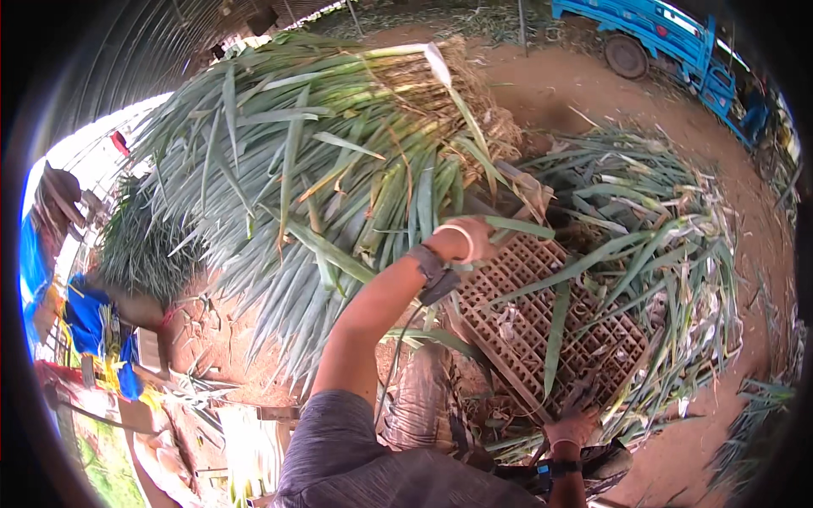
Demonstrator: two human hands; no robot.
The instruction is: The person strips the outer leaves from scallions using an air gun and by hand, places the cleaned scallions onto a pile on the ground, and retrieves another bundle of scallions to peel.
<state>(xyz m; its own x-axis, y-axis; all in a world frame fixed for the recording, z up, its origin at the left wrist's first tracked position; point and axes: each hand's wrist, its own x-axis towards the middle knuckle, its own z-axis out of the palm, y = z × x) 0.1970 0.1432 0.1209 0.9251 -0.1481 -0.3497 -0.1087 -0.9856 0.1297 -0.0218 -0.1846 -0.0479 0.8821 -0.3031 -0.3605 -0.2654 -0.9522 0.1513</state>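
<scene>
My left hand, in a pale glove, curls over the upper left end of a brown plastic crate, with a green onion leaf beside its fingers. Whether it grips the leaf cannot be told. At the crate's lower end is my right hand, its gloved fingers dirty and spread near the rim; what it holds is unclear. A large pile of green onions lies to the left, roots toward the crate. Loose leaves lie across the crate's grid surface.
A heap of stripped onion leaves borders the crate on the right. A blue cargo vehicle stands at the upper right on bare soil. Another person is at the far left, near a darker onion pile. White onion stalks lie at the lower left.
</scene>
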